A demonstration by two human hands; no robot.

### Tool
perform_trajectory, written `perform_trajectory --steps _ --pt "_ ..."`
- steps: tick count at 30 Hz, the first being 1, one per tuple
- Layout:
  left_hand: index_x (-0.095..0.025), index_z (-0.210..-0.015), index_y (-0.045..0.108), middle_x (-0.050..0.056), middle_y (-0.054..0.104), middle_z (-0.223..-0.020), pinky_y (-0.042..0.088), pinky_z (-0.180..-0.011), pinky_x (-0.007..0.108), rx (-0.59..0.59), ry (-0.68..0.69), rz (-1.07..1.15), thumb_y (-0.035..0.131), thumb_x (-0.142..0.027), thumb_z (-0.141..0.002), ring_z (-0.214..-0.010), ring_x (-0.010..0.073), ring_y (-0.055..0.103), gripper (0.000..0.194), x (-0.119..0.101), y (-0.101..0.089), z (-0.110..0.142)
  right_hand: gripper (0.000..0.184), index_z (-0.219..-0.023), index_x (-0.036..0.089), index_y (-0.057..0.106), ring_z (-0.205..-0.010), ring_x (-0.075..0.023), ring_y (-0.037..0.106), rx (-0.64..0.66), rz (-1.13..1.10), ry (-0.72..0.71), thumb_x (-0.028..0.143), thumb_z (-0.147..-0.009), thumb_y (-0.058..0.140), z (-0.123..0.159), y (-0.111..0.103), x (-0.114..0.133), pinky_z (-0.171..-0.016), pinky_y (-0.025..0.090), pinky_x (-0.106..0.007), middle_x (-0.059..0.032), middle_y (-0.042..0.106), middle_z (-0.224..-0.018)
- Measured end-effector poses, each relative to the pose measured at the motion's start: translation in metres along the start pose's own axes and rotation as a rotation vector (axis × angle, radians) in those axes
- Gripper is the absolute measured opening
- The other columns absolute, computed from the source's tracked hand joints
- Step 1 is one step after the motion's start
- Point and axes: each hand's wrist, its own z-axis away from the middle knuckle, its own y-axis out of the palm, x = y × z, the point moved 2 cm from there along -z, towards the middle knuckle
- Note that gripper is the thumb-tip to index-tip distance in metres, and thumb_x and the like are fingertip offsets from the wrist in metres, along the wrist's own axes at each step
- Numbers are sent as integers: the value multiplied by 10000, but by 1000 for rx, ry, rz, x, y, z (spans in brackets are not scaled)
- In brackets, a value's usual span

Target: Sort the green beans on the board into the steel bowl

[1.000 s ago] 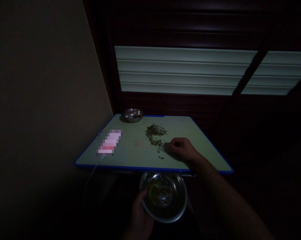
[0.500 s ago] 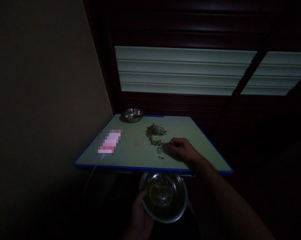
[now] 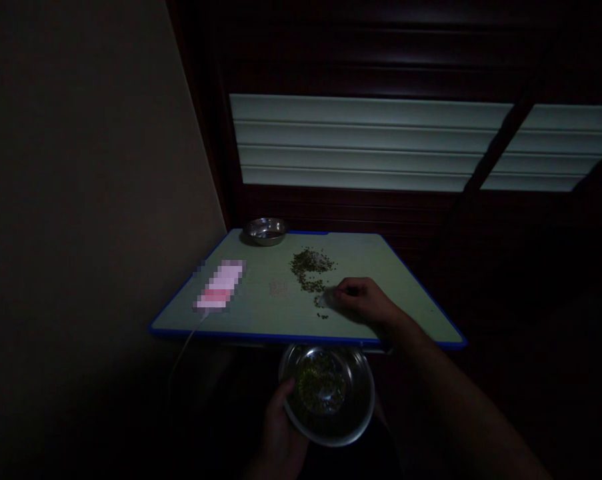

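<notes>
My left hand (image 3: 283, 423) grips the left rim of a metal bowl (image 3: 358, 400), its thumb over the edge. Small greenish beans or seeds (image 3: 318, 383) lie in that bowl, just below the table's front edge. My right hand (image 3: 363, 298) is closed above the table, pinching a small pale, see-through piece (image 3: 325, 298) whose kind I cannot make out in the dim light. Its tip is beside a few loose seeds. Farther back, more greenish-brown seeds (image 3: 311, 261) are spread in a pile, with a thin trail towards my right hand.
The pale green table (image 3: 265, 317) has a blue edge. A second metal bowl (image 3: 265, 231) stands at its back left corner. A blurred-out phone-like device (image 3: 221, 287) with a cable (image 3: 183, 347) lies at the left. A wall (image 3: 105, 167) and dark slatted doors (image 3: 361, 143) border the table.
Almost nothing differs. My right hand has shifted very slightly at the seed trail, and my left hand keeps the bowl in the same place.
</notes>
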Motion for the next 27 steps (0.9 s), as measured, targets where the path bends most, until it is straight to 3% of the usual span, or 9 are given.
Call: perform_trajectory --steps 13,27 --pt "-102 -986 712 119 787 -895 501 -947 443 -23 -8 2 623 -223 -822 -961 291 712 222 -2 4 2 311 -649 149 639 -541 -96 439 60 -42 70 443 -639 741 1 1 -1 -511 347 -244 7 554 -583" --pt "-64 -1197 637 140 782 -938 504 -923 435 -18 -31 7 619 -225 -826 -959 299 711 405 0 2 0 311 -658 140 655 -536 -96 439 57 -12 58 435 -642 751 1 4 -1 -505 341 -244 2 559 -578"
